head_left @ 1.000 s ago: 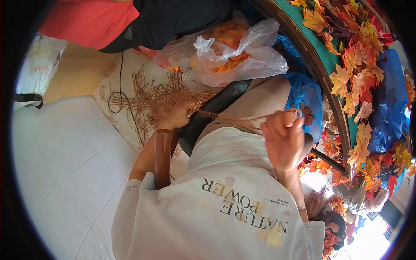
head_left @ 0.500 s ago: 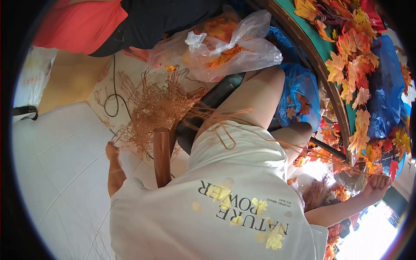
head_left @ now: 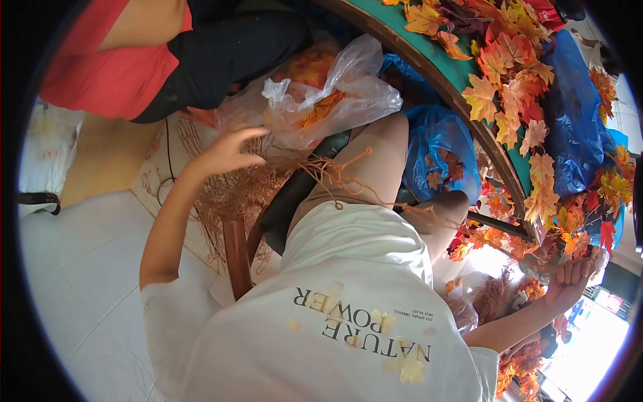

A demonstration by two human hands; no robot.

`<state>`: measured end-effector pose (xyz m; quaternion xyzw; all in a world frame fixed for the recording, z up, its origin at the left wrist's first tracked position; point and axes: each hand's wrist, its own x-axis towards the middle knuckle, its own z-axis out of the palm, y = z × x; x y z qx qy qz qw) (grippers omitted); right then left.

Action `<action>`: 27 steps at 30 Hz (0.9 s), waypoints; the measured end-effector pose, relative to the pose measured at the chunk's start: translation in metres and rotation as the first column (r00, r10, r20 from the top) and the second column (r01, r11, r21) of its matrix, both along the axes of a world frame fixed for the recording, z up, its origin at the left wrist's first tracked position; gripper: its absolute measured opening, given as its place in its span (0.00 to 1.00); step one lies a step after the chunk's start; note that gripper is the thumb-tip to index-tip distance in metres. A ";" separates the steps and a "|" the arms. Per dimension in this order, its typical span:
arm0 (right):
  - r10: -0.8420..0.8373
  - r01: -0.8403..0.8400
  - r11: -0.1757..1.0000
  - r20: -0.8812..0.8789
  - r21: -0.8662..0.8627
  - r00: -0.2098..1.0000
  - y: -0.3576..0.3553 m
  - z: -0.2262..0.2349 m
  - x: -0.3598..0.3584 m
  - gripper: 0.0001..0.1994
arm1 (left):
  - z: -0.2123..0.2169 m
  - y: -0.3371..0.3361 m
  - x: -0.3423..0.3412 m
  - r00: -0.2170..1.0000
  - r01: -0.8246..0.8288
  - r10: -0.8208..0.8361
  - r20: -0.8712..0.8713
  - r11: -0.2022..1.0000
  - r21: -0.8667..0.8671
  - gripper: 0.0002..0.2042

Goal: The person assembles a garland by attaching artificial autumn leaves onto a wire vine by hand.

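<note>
Apparently sorting, the left hand (head_left: 224, 153) spreads wide over brown twine strands (head_left: 248, 191), while the right hand (head_left: 569, 278) cups autumn leaves (head_left: 536, 201) at the green board's edge (head_left: 442, 67).

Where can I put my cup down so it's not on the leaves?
The white floor at the left is bare, between the wooden chair leg and the white bag. The green table is crowded with orange leaves and blue bags.

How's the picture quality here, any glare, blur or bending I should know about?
Head view: the fisheye bends straight lines, so the green board edge curves, and a black ring frames the picture. The lower right corner is blown out white near the right hand. The clear plastic bag shows bright glare patches. The left hand looks slightly soft; the white shirt is sharp.
</note>
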<state>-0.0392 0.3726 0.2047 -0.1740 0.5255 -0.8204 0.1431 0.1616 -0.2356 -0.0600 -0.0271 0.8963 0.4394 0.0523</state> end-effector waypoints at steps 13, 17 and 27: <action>-0.621 0.628 0.748 0.108 -0.214 0.776 0.033 -0.033 0.034 0.15 | -0.028 0.165 -0.094 0.936 0.347 -0.300 -0.184 0.695 0.630 0.04; -0.641 0.703 0.656 0.289 -0.276 0.711 0.076 -0.078 0.024 0.13 | 0.024 0.117 -0.063 0.954 -0.180 0.294 -0.055 0.710 0.681 0.19; -0.824 0.882 0.470 0.340 -0.036 0.453 0.232 -0.171 0.054 0.16 | 0.021 -0.115 0.164 -0.109 -0.597 0.962 0.252 -0.266 0.757 0.24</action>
